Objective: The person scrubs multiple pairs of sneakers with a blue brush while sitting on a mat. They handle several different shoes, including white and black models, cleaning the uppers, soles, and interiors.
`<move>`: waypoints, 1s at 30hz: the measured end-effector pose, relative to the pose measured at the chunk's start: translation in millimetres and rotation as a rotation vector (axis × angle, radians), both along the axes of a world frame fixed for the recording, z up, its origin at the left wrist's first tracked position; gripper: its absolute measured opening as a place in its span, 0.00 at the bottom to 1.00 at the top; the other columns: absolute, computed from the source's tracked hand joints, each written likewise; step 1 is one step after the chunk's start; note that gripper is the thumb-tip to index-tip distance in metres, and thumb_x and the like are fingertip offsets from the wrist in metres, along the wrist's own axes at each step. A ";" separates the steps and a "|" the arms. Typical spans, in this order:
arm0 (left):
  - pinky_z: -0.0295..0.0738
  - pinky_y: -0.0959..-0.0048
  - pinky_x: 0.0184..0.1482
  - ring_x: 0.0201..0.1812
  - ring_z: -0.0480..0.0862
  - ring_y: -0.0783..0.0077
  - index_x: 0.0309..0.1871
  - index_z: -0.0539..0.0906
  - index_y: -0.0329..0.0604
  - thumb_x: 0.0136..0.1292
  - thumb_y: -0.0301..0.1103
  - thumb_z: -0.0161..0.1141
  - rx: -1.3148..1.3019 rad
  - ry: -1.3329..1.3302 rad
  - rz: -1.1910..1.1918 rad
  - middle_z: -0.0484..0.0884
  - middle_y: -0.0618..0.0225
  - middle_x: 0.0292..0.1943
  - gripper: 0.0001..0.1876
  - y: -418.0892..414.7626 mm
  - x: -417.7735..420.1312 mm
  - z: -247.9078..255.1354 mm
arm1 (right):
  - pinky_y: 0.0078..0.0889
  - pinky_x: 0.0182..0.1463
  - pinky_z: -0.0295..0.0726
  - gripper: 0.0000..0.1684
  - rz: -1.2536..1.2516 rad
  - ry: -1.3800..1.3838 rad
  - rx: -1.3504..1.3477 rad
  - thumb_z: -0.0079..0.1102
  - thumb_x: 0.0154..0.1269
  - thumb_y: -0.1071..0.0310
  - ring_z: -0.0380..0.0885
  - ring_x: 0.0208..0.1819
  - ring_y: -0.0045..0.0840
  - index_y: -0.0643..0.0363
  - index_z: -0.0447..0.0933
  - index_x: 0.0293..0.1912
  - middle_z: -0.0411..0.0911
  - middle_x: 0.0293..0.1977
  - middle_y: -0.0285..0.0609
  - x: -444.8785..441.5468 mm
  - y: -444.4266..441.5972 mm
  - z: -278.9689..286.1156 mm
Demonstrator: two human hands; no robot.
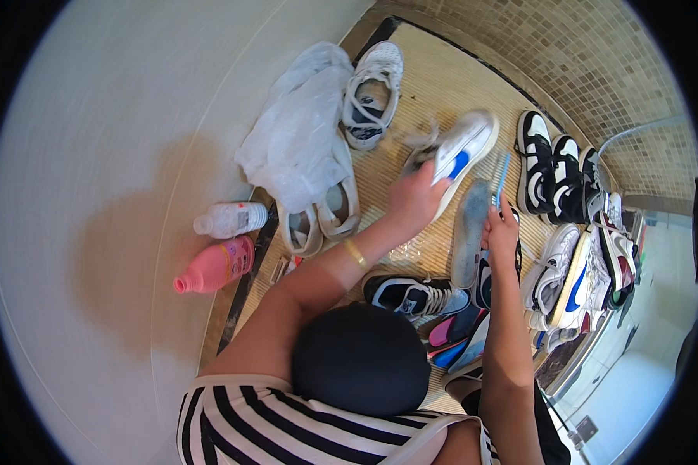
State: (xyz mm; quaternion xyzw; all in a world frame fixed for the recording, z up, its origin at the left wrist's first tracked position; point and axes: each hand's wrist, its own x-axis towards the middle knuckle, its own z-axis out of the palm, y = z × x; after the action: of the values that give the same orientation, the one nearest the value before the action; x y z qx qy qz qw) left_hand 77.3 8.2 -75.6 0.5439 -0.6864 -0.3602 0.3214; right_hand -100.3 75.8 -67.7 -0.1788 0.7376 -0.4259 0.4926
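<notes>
My left hand grips a white sneaker with a blue side mark, its toe pointing away from me. The hand and the sneaker's laces are blurred. In my right hand is a slim blue-handled brush, held upright just right of the sneaker and apart from it. A worn grey insole lies between my two hands. Below the left forearm rests a black and grey sneaker with pale laces.
Black and white sneakers and white sneakers line the right side. A plastic bag partly covers pale shoes on the left, beside another white sneaker. A clear bottle and a pink bottle stand by the wall.
</notes>
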 end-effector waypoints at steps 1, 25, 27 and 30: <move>0.76 0.58 0.35 0.33 0.83 0.52 0.51 0.75 0.38 0.59 0.34 0.59 -0.049 -0.120 -0.051 0.82 0.50 0.30 0.18 -10.1 -8.1 5.4 | 0.17 0.15 0.54 0.29 -0.027 -0.022 -0.011 0.48 0.71 0.68 0.54 0.14 0.11 0.46 0.59 0.70 0.59 0.17 0.27 -1.6 8.8 1.4; 0.70 0.60 0.50 0.46 0.77 0.56 0.40 0.81 0.41 0.50 0.24 0.56 -0.587 -0.484 -0.006 0.79 0.58 0.39 0.12 -63.5 95.6 9.7 | 0.18 0.20 0.58 0.08 0.297 -0.028 -0.105 0.59 0.64 0.69 0.60 0.17 0.09 0.59 0.77 0.43 0.66 0.18 0.25 82.6 22.5 -7.4; 0.69 0.58 0.50 0.44 0.78 0.58 0.38 0.81 0.43 0.51 0.25 0.55 -0.693 -0.674 -0.006 0.80 0.60 0.35 0.10 -88.2 98.5 -9.3 | 0.22 0.23 0.64 0.09 0.347 0.135 -0.139 0.60 0.63 0.69 0.65 0.19 0.14 0.60 0.77 0.43 0.69 0.18 0.30 73.9 19.3 -13.8; 0.66 0.57 0.46 0.43 0.79 0.61 0.35 0.80 0.45 0.52 0.27 0.54 -0.379 -0.724 -0.180 0.81 0.65 0.32 0.07 -92.9 91.4 -19.5 | 0.30 0.30 0.70 0.11 0.407 0.501 -0.244 0.61 0.61 0.70 0.70 0.23 0.26 0.61 0.76 0.44 0.73 0.22 0.40 62.0 14.4 -3.8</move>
State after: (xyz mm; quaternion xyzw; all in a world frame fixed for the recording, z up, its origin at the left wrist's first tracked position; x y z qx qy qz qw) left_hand 168.7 -84.8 -95.1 0.5043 -0.8541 -0.0400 0.1210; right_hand -38.3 90.2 -71.5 -0.4788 0.7284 -0.3470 0.3461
